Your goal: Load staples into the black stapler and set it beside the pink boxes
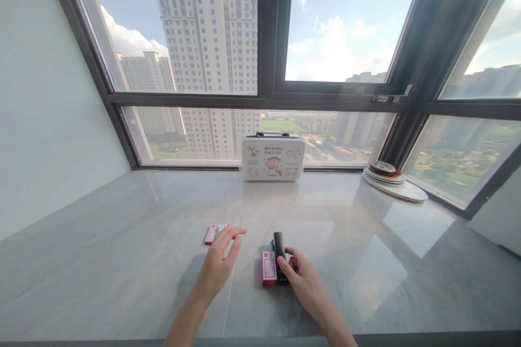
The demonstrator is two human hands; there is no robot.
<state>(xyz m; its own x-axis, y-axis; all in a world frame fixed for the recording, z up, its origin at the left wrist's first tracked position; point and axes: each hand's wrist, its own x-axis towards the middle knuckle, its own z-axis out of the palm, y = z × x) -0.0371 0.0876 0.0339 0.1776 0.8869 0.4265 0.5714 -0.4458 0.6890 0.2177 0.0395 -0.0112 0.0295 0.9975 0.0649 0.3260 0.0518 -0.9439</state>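
Note:
My right hand (301, 276) grips a black stapler (279, 246) that lies lengthwise on the grey counter, the thumb on its top and the fingers curled at its right side. Against the stapler's left side is a small red-and-white staple box (269, 268). My left hand (222, 257) hovers with thumb and forefinger apart and nothing visible between them. Just beyond it, a second red-and-white box (215, 232) rests on the counter, partly hidden by the fingers.
A white case with cartoon prints (273, 160) stands upright by the window at the back. Several stacked round plates or mats (407, 191) sit in the back right corner. The marble-patterned counter (101, 271) ends at a front edge near me, and a wall borders its left side.

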